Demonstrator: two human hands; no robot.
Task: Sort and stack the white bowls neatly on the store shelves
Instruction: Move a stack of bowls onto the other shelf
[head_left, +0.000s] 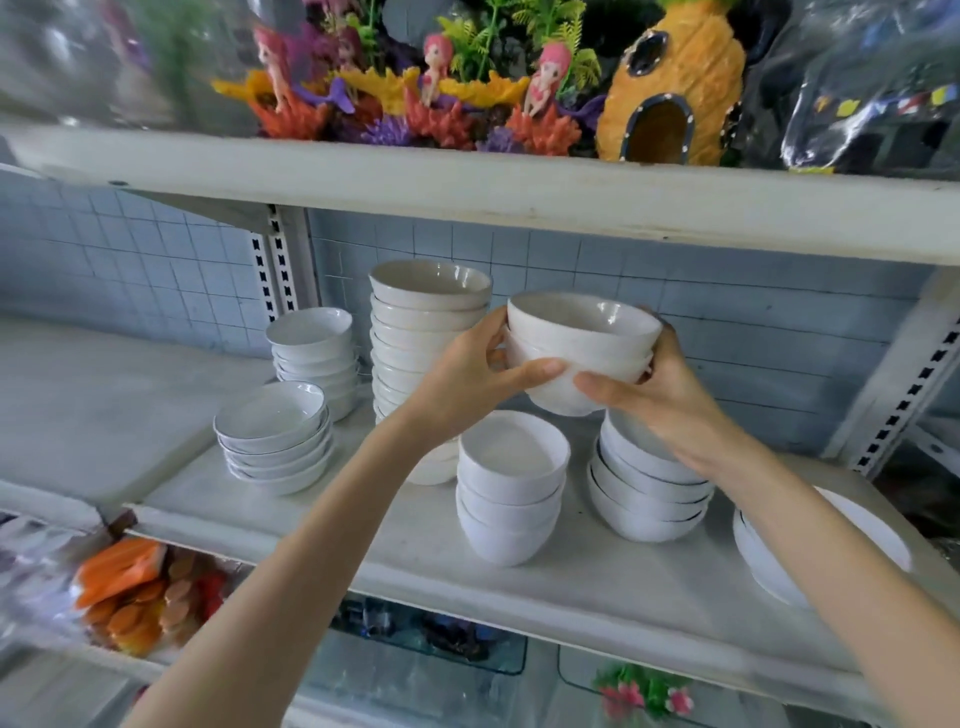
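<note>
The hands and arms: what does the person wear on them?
Nothing shows on them. The left hand and the right hand are bare: no gloves, rings or watch. The left forearm and the right forearm are bare too, no sleeve in view. The thumbnails look short and unpainted.

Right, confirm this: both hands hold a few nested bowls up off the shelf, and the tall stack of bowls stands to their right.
Not right. The tall stack stands to the left of the held bowls, not to their right; the head view shows it. The rest holds: the left hand and the right hand both grip them, raised off the shelf.
</note>
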